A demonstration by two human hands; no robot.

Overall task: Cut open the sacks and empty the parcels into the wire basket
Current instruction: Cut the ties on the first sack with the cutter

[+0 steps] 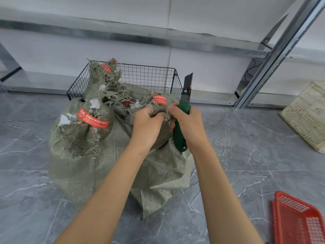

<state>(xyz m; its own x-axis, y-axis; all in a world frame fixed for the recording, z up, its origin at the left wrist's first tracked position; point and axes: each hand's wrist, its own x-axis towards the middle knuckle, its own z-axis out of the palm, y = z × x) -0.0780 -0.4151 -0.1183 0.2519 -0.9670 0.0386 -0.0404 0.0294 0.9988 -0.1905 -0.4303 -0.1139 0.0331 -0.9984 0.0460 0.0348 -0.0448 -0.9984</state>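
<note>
Grey veined floor tiles (52,191), white wall (211,23), metal rack upright (280,48), red plastic tray (297,221) at right

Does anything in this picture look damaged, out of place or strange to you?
Yes. All three sacks have badly frayed necks, with loose fibres and torn white label scraps beside the red seals. The knife in the right hand has its blade pushed far out, bare, pointing up, while the left hand grips a neck.

Rough woven sacks (121,155); black wire basket (149,76); glossy marbled floor (246,164).
</note>
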